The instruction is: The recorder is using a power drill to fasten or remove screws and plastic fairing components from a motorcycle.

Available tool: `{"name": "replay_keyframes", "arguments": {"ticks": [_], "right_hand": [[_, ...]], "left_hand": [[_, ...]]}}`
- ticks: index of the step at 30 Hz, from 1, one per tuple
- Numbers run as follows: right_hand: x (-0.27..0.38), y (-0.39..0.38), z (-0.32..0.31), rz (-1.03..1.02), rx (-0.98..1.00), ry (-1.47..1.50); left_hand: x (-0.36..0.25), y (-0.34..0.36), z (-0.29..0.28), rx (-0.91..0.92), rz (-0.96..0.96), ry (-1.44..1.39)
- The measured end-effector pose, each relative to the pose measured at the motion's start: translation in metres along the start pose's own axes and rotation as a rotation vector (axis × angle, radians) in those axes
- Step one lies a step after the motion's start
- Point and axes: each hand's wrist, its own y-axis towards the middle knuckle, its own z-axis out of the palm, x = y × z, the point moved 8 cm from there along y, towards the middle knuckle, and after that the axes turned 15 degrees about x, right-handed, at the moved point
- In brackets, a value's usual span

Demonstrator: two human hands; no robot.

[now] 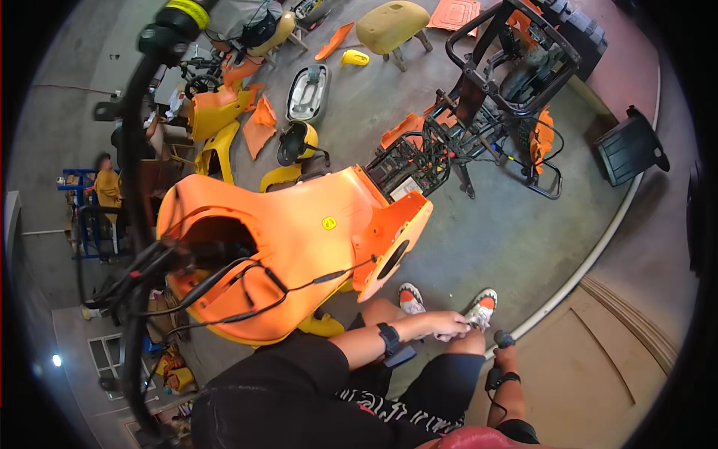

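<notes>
My left hand (450, 325) reaches across above my legs near my knee, fingers curled; whether they hold something is unclear. A dark band circles that wrist. My right hand (505, 358) is lower right, closed round a small dark grey object (504, 338) that I cannot make out, with a black device and cord at the wrist. To my left an orange scooter body panel (299, 224) stands close by, with black cables (262, 288) draped across it and a black handlebar tube (134, 187) rising beside it.
A black vehicle frame (426, 150) with orange parts lies ahead. Beyond are a yellow helmet (307, 136), loose panels (260, 123) and a padded stool (393, 26). A black bin (624, 153) stands right, beside a white pipe (598, 254). A person in yellow (107, 187) is at far left.
</notes>
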Motion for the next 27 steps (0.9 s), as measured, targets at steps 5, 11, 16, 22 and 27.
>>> {"name": "replay_keyframes", "arguments": {"ticks": [5,11,16,22,27], "right_hand": [[-0.047,-0.068,0.027,0.211,0.143,-0.033],[0.014,-0.140,0.015,0.204,0.197,0.032],[0.047,-0.127,-0.014,0.051,0.190,-0.006],[0.087,-0.139,-0.066,0.013,0.151,0.051],[0.099,-0.162,-0.095,0.098,0.219,-0.163]], "left_hand": [[0.010,-0.043,0.019,0.096,0.064,-0.366],[-0.023,-0.031,0.021,-0.006,0.109,-0.267],[-0.056,0.012,0.056,0.035,0.169,-0.174],[-0.149,0.004,0.135,0.114,0.205,-0.029],[-0.239,-0.040,0.212,0.139,0.391,-0.078]]}}
